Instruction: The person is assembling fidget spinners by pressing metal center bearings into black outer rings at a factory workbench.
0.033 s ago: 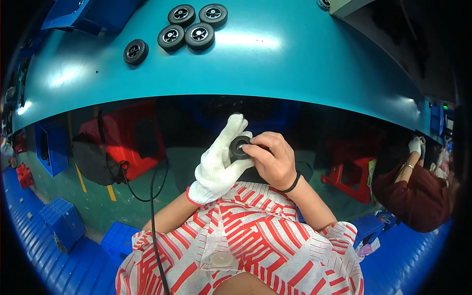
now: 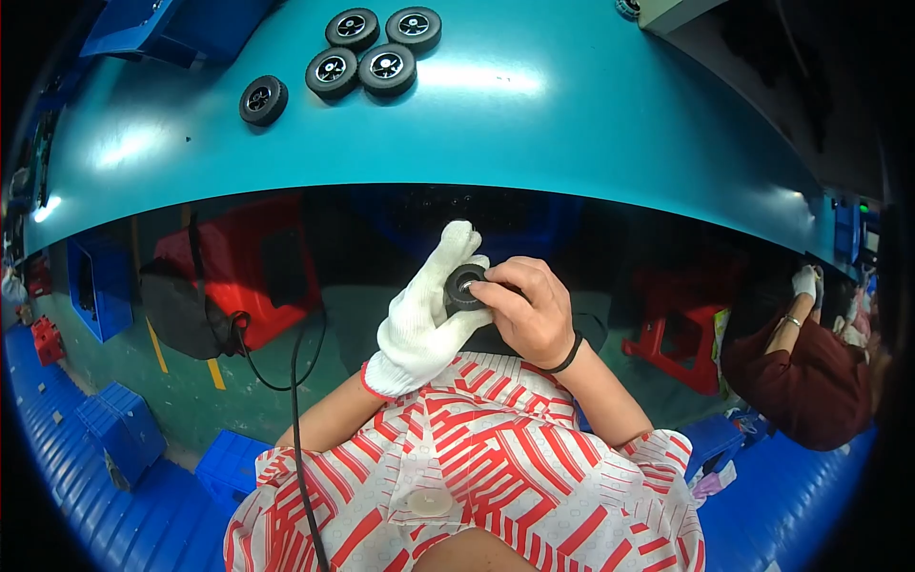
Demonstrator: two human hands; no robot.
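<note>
In front of my chest I hold a small black wheel (image 2: 465, 287) with a ribbed tyre and a pale metallic centre. My left hand (image 2: 426, 319), in a white knitted glove, is closed around its left and lower side. Thumb and fingers of my bare right hand (image 2: 530, 312) are pressed together at the wheel's right side and hub. Any small part pinched there is hidden by the fingertips. Beyond, on the teal table (image 2: 534, 133), lie several black wheels (image 2: 387, 69) with spoked hubs; a single wheel (image 2: 263, 100) sits apart to their left.
A blue crate (image 2: 176, 33) stands at the table's far left. Below the table edge are a red stool (image 2: 257, 257) with a dark bag (image 2: 181, 310) and another red stool (image 2: 672, 329) to the right. A black cable (image 2: 296, 419) hangs by my left arm. A co-worker (image 2: 805, 367) sits at right.
</note>
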